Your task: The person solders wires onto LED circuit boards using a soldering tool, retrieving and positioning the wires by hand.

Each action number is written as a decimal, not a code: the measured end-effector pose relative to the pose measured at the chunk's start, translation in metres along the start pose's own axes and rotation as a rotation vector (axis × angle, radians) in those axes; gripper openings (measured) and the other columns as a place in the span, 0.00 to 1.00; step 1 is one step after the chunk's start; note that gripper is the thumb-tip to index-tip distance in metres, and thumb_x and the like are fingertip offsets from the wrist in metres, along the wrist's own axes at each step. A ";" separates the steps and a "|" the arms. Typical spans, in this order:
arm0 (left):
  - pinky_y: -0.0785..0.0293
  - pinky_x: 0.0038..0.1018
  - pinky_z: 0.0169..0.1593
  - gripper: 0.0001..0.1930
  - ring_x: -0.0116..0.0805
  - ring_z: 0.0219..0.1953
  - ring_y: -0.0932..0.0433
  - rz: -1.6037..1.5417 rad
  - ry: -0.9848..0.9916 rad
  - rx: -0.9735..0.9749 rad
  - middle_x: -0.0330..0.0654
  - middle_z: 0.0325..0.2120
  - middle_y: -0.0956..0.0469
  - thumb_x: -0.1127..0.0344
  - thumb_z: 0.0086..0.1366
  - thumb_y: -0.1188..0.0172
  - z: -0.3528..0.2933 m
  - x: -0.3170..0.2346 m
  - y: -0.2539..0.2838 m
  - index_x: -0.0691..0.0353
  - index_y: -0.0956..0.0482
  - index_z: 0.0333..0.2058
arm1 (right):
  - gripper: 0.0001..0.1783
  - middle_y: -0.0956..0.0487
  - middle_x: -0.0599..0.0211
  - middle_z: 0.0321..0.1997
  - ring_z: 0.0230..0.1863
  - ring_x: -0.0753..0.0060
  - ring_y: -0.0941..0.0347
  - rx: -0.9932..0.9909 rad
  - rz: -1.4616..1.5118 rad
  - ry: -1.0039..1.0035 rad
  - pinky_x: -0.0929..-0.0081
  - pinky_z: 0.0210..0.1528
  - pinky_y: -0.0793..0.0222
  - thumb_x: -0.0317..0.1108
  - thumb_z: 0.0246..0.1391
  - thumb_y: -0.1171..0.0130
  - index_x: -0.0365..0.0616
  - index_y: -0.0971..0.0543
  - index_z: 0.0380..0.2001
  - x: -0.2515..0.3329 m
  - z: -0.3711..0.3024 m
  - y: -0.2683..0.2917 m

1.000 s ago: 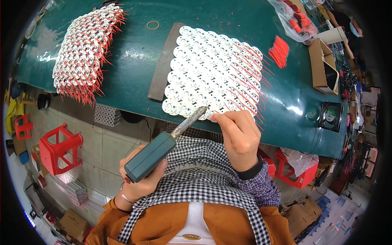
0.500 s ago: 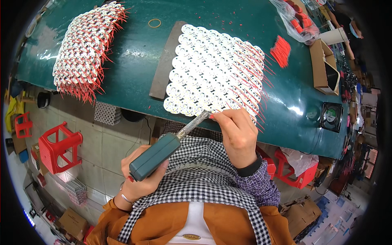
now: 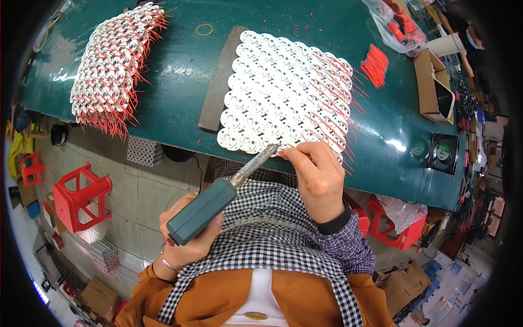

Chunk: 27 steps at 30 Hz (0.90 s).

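Dark green casing forms the handle of the soldering iron (image 3: pixel 201 212), which has been shifted slightly toward nine o'clock since half a second ago, while the right hand (image 3: pixel 321 177) has been kept almost in place. The one iron is gripped by the left hand (image 3: pixel 188 245), its fingers wrapped around the handle; the rough metal rod is pointed toward half past one, its tip at the near edge of the scalloped sheet (image 3: pixel 272 92). By the right hand, thumb and forefinger are pressed together beside that tip; whether a wire is pinched cannot be told.

Two batches of round white boards are laid on the glossy green table (image 3: pixel 180 82): the flat sheet at twelve o'clock, fringed with thin red wires on its three o'clock side, and one curved, wire-bristled batch (image 3: pixel 111 65) at ten. One bundle of straight red wires (image 3: pixel 374 66) is laid near two, one thin yellowish ring (image 3: pixel 204 30) at eleven. One square black fan (image 3: pixel 443 154) is stood at three; two red plastic stools (image 3: pixel 81 199) are seen near nine.
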State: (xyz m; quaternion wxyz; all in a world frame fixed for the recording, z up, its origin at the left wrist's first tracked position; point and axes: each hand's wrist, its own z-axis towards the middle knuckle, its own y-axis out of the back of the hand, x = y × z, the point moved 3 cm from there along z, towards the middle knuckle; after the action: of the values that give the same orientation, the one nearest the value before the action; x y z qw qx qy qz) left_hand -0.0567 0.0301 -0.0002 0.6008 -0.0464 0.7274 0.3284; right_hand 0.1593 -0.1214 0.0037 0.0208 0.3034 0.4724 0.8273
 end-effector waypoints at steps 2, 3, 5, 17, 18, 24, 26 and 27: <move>0.22 0.29 0.33 0.12 0.41 0.29 0.17 0.016 -0.011 -0.032 0.48 0.31 0.18 0.77 0.51 0.29 -0.001 -0.001 0.002 0.70 0.15 0.37 | 0.16 0.23 0.61 0.36 0.36 0.60 0.24 0.005 -0.010 -0.001 0.67 0.36 0.25 0.19 0.42 0.38 0.35 0.17 0.38 0.001 0.001 0.001; 0.22 0.29 0.33 0.12 0.41 0.29 0.17 0.016 -0.012 -0.032 0.48 0.31 0.18 0.77 0.51 0.29 0.000 -0.001 0.003 0.70 0.15 0.37 | 0.16 0.23 0.61 0.36 0.36 0.60 0.24 0.004 -0.010 -0.002 0.67 0.36 0.25 0.19 0.42 0.38 0.35 0.17 0.38 0.001 0.001 0.001; 0.21 0.29 0.34 0.13 0.42 0.30 0.17 0.023 -0.004 -0.019 0.49 0.32 0.17 0.77 0.51 0.29 0.001 -0.002 0.004 0.70 0.15 0.38 | 0.16 0.23 0.60 0.36 0.36 0.60 0.24 0.023 -0.012 -0.008 0.66 0.37 0.25 0.19 0.42 0.38 0.35 0.17 0.38 0.001 0.003 0.001; 0.20 0.27 0.37 0.15 0.40 0.31 0.16 -0.036 0.038 -0.046 0.50 0.35 0.16 0.75 0.54 0.29 0.014 -0.004 0.001 0.71 0.16 0.41 | 0.16 0.21 0.62 0.35 0.35 0.61 0.24 -0.097 -0.027 -0.003 0.65 0.37 0.27 0.15 0.43 0.35 0.37 0.17 0.38 -0.004 0.022 0.006; 0.20 0.27 0.37 0.15 0.40 0.31 0.16 -0.036 0.038 -0.048 0.50 0.35 0.16 0.75 0.54 0.29 0.015 -0.005 0.000 0.71 0.16 0.41 | 0.16 0.21 0.62 0.35 0.35 0.61 0.24 -0.096 -0.027 -0.001 0.65 0.37 0.27 0.15 0.43 0.35 0.37 0.17 0.38 -0.006 0.021 0.004; 0.21 0.27 0.35 0.14 0.38 0.31 0.16 -0.039 0.016 -0.039 0.49 0.34 0.17 0.76 0.54 0.29 0.026 -0.013 0.000 0.71 0.16 0.40 | 0.15 0.21 0.61 0.35 0.34 0.61 0.24 -0.063 0.010 -0.020 0.65 0.34 0.26 0.16 0.44 0.35 0.37 0.17 0.38 -0.014 0.016 -0.005; 0.21 0.27 0.35 0.14 0.38 0.31 0.17 -0.019 -0.006 -0.031 0.48 0.33 0.17 0.76 0.54 0.29 0.027 -0.014 -0.002 0.71 0.16 0.40 | 0.15 0.21 0.61 0.35 0.34 0.61 0.24 -0.056 0.013 -0.017 0.65 0.34 0.26 0.16 0.43 0.35 0.37 0.17 0.38 -0.014 0.016 -0.001; 0.21 0.27 0.35 0.14 0.38 0.31 0.17 -0.021 -0.005 -0.029 0.48 0.33 0.17 0.76 0.54 0.29 0.028 -0.013 -0.002 0.71 0.16 0.40 | 0.15 0.21 0.61 0.35 0.34 0.61 0.24 -0.054 0.012 -0.019 0.65 0.34 0.26 0.16 0.43 0.35 0.37 0.17 0.38 -0.014 0.016 -0.001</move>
State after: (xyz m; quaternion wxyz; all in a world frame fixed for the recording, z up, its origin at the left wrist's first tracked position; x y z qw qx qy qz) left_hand -0.0286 0.0392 0.0092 0.6051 -0.0619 0.7207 0.3326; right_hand 0.1791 -0.1125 0.0017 0.0287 0.3134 0.4480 0.8368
